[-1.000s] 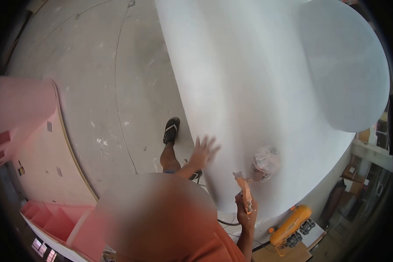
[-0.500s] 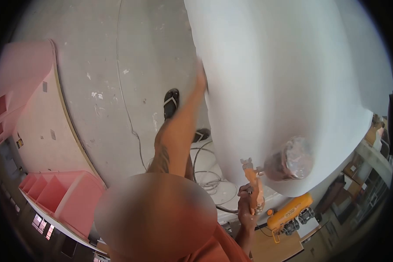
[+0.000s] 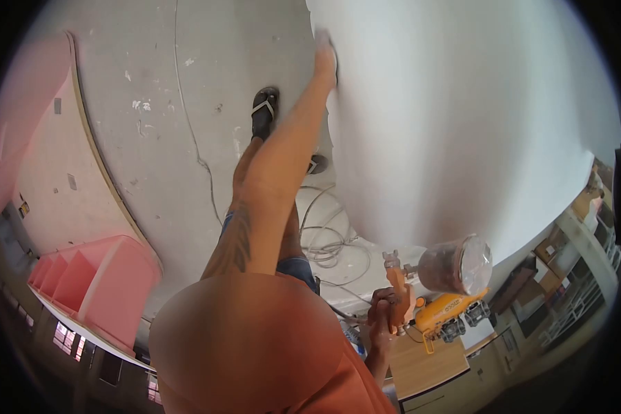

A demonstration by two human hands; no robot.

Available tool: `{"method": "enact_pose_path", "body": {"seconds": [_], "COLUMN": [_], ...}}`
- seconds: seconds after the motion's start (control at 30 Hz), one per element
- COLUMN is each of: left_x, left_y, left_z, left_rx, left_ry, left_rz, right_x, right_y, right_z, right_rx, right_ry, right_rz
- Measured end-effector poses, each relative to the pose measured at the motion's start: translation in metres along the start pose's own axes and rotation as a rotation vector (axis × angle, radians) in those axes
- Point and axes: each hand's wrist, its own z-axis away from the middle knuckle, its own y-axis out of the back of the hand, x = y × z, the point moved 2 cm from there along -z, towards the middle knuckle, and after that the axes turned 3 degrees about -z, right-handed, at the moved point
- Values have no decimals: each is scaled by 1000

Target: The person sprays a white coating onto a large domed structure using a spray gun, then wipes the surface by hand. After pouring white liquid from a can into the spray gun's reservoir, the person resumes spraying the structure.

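Note:
My left arm reaches far out, and my left hand (image 3: 324, 52) lies against the edge of a large smooth white panel (image 3: 386, 103). Its fingers are smeared by motion, and a dark strip shows between hand and panel. Lower down, my right hand (image 3: 381, 310) is wrapped round the orange handle of a spray gun (image 3: 397, 286). The gun's paint cup (image 3: 455, 265) is smudged and pinkish, tilted sideways in front of the panel's lower end.
A hose (image 3: 334, 245) lies coiled on the grey floor, and a thin cable (image 3: 186, 110) runs along it. A yellow air compressor (image 3: 448, 314) stands by a wooden board (image 3: 421, 359). Pink shelving (image 3: 117, 290) is at left; cardboard boxes (image 3: 548, 252) are at right.
My left hand has slid further away along the panel's edge. The spray gun stays in my right hand, its cup turned slightly and lower against the panel. The whole view has shifted.

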Motion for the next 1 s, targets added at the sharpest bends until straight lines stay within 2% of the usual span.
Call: {"method": "enact_pose_path", "body": {"seconds": [0.03,0.07,0.1,0.13,0.17,0.2,0.23,0.27,0.3,0.37,0.43,0.47,0.5,0.53,0.6,0.63,0.67,0.7,0.73,0.77,0.8,0.87,0.93,0.97,1.0], "left_x": [-20,-61,-108,-147,-162,-175,-225,-271,-320,-344,-327,-295,-318,-252,-92,-28,43,90,80,56,31,-28,-122,-171,-173], "left_y": [8,22,21,23,22,24,23,26,30,38,51,49,67,13,-60,-76,-99,-118,-110,-97,-86,-54,-25,-10,-1], "left_z": [-9,59,147,247,240,230,284,333,356,372,318,286,211,164,83,67,70,78,83,87,97,172,276,326,367], "left_rx": [-2,16,36,50,56,60,148,280,350,415,501,498,501,485,561,426,28,-362,-369,-249,-91,-29,-1,-223,-754], "left_ry": [7,48,86,115,137,161,182,374,402,460,687,663,428,415,-206,-734,-756,-748,-759,-989,-1215,-1008,-797,-754,-653], "left_rz": [-7,13,38,66,99,131,335,431,544,644,439,309,90,88,-931,-1136,-910,-671,-672,-1079,-1476,-1345,-1463,-1634,-1682], "right_x": [2,7,18,31,42,47,45,42,41,37,31,29,26,22,13,11,26,27,24,17,8,2,-4,-10,-15], "right_y": [-2,-9,-6,2,8,8,6,7,8,9,12,10,10,7,7,11,12,14,17,8,4,3,0,0,1], "right_z": [3,2,8,14,19,24,20,18,18,32,41,45,46,39,38,42,41,43,45,39,41,40,40,39,37], "right_rx": [-12,11,9,9,14,50,52,46,40,61,83,92,102,111,106,85,115,122,107,103,139,158,184,191,225], "right_ry": [76,368,363,165,-24,-10,3,7,6,-15,-23,-26,-26,-12,-5,1,120,128,179,242,142,131,115,133,95], "right_rz": [74,246,248,275,299,300,299,286,270,235,193,161,130,98,102,124,87,73,114,140,70,14,-50,-53,-71]}}
